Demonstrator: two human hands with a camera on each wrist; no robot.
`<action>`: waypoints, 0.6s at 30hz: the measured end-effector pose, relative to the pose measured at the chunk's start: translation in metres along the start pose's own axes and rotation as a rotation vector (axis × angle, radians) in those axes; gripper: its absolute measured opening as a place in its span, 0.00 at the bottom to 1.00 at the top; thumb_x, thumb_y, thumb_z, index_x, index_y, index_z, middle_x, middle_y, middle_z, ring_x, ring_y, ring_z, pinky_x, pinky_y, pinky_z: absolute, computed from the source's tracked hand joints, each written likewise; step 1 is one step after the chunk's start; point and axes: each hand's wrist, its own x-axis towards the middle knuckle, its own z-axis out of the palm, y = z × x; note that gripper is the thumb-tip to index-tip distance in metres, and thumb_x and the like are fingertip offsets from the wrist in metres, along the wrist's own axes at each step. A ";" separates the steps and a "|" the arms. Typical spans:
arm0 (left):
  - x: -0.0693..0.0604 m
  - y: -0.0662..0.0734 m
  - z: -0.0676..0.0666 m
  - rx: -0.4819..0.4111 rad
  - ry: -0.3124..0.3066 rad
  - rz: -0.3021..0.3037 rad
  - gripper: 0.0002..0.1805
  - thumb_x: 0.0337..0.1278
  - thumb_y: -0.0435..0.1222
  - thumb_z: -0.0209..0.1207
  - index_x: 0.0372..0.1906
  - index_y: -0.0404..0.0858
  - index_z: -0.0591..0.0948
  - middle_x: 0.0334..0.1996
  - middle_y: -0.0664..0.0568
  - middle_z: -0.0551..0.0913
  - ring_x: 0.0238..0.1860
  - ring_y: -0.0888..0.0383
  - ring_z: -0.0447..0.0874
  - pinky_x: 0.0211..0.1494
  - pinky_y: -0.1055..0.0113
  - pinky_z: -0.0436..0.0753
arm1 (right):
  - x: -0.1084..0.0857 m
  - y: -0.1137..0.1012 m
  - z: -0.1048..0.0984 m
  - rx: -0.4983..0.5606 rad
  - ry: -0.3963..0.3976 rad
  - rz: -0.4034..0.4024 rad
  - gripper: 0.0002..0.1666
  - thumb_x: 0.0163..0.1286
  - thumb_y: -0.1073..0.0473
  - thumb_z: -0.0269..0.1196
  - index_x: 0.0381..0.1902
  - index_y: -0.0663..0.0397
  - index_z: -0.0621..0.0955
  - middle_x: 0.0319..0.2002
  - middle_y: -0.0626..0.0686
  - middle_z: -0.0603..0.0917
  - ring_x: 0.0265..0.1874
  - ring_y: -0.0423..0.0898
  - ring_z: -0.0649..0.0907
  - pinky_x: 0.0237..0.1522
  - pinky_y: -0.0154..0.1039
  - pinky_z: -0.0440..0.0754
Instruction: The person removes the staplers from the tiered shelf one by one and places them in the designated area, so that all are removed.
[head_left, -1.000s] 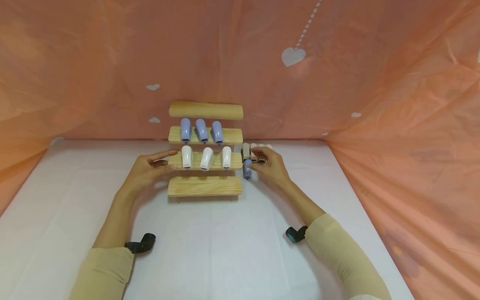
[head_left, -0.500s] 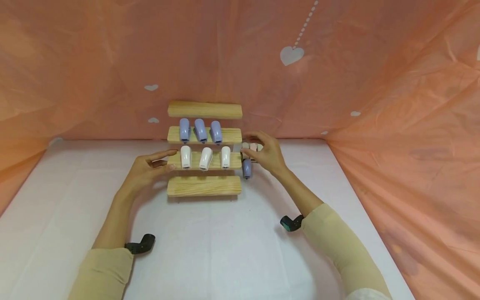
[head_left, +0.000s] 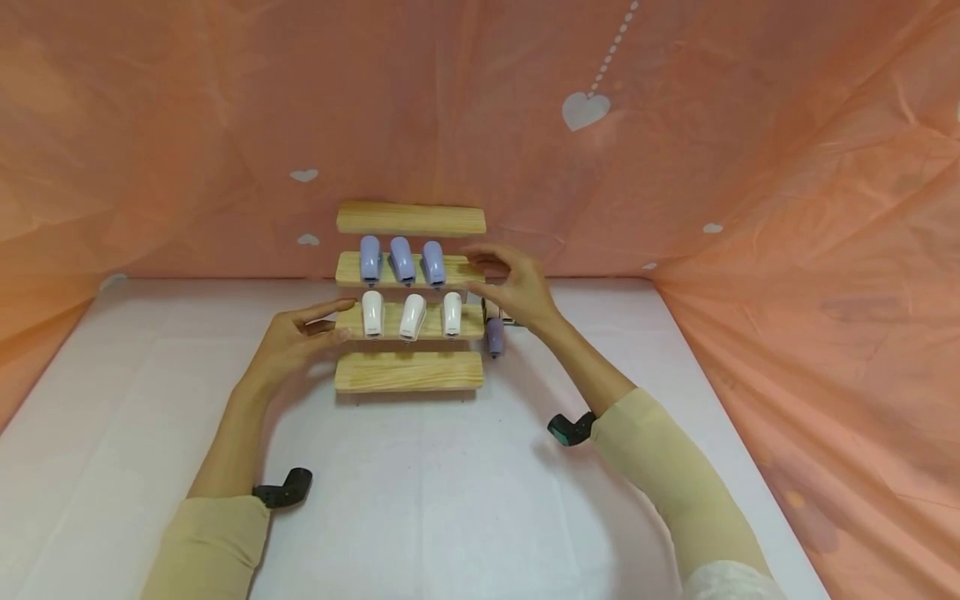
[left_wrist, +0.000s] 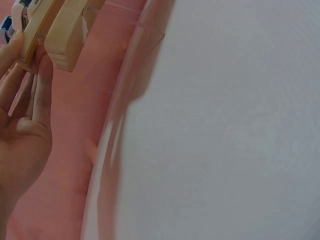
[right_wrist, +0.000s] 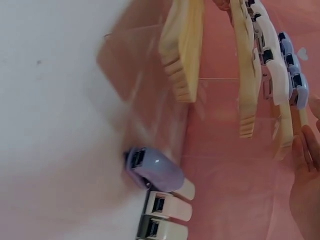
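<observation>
A wooden rack with four shelf boards (head_left: 408,372) stands at the table's back. Three lilac staplers (head_left: 401,259) sit on the second board from the top, three white ones (head_left: 372,314) on the third. My left hand (head_left: 288,346) grips the third board's left end between thumb and fingers; the left wrist view shows this hand (left_wrist: 25,145) around a board (left_wrist: 65,42). At the second board's right end is my right hand (head_left: 525,292), thumb in front and fingers behind, holding no stapler. In the right wrist view its fingers (right_wrist: 307,147) are beside the board ends; firm contact is unclear.
Right of the rack, a lilac stapler (head_left: 495,337) lies on the white table (head_left: 450,500), in front of several pale ones, partly hidden by my right hand. The right wrist view shows a pink one (right_wrist: 175,207) beside it. Orange cloth (head_left: 450,100) hangs behind.
My right hand has moved up and left from the loose staplers to the second board's right end. My left hand has stayed at the rack.
</observation>
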 end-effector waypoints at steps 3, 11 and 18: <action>-0.001 0.001 0.001 -0.005 0.000 0.002 0.29 0.60 0.41 0.68 0.66 0.40 0.77 0.58 0.53 0.81 0.48 0.65 0.82 0.49 0.76 0.80 | 0.005 -0.004 0.002 0.014 -0.034 0.022 0.26 0.58 0.74 0.71 0.55 0.73 0.79 0.54 0.68 0.81 0.55 0.64 0.80 0.57 0.59 0.77; 0.000 0.001 0.001 -0.067 -0.005 0.006 0.29 0.60 0.38 0.69 0.66 0.39 0.77 0.55 0.57 0.82 0.47 0.65 0.83 0.48 0.74 0.81 | 0.019 0.000 0.009 0.101 -0.127 0.055 0.31 0.57 0.76 0.71 0.60 0.75 0.76 0.58 0.68 0.79 0.57 0.64 0.79 0.62 0.52 0.75; 0.000 0.000 0.001 -0.096 -0.010 0.022 0.29 0.60 0.37 0.68 0.66 0.36 0.76 0.53 0.57 0.83 0.46 0.65 0.84 0.47 0.73 0.82 | 0.030 0.024 0.014 0.063 -0.178 0.121 0.37 0.58 0.67 0.74 0.65 0.61 0.75 0.58 0.57 0.80 0.56 0.48 0.80 0.60 0.37 0.76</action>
